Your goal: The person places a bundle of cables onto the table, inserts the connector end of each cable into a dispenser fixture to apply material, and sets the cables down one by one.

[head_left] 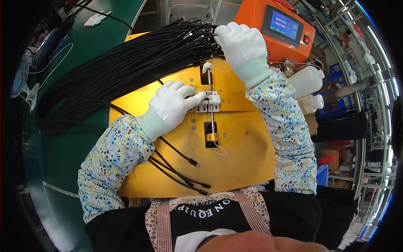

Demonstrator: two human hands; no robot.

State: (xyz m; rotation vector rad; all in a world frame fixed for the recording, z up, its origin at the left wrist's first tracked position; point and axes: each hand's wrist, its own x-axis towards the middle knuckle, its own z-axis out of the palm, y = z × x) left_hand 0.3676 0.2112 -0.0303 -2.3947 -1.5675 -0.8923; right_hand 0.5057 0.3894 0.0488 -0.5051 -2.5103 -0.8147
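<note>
My left hand, in a white glove, has its fingers bent together at a small metal and white fixture in the middle of the yellow plate. What its fingertips hold there is too small to make out. At the top, my right hand, also gloved, lies with curled fingers against the connector ends of a large bundle of black cables. Its fingertips are hidden, so any cable in them cannot be seen. Several loose cable ends lie on the plate below my left hand.
An orange machine with a lit screen stands behind my right hand. White plastic bottles are right of my right forearm. A green table extends at the left, with a white glove at its far end. Shelving stands at the far right.
</note>
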